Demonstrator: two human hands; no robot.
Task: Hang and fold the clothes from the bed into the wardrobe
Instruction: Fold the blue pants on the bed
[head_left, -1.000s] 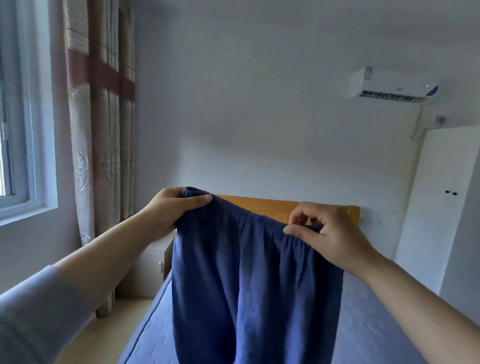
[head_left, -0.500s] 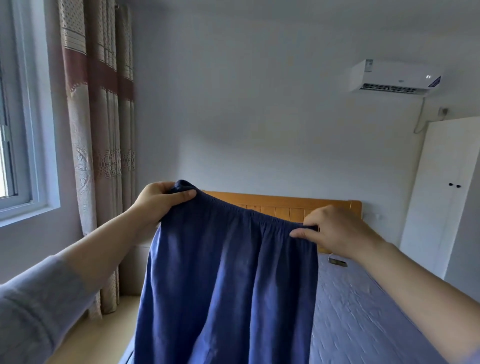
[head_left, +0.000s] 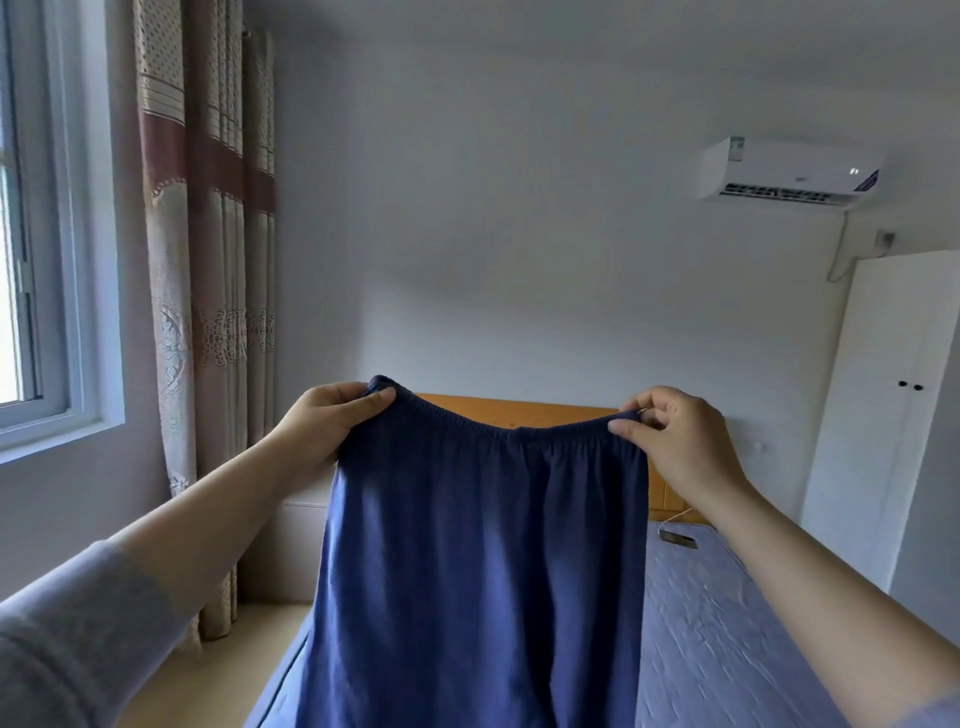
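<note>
Hands held up and well apart: left hand (head_left: 332, 421) pinches one end of the gathered elastic waistband of the dark blue soft-fabric trousers (head_left: 483, 571), and right hand (head_left: 675, 441) pinches the other end, thumbs and fingers curled on the cloth. Trousers hang spread between them, above the bed with blue-grey quilted cover (head_left: 727, 623) and in front of the orange wooden headboard (head_left: 519, 410). White two-door wardrobe (head_left: 883, 389) at right. White wall air conditioner (head_left: 789, 171): sticker and badge too small to read.

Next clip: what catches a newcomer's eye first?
The navy trousers fill the centre, stretched up by the waistband: the left hand pinches one end, the right hand the other. Behind them, a wooden headboard; an air conditioner hangs high at right, a patterned curtain at left.
</note>
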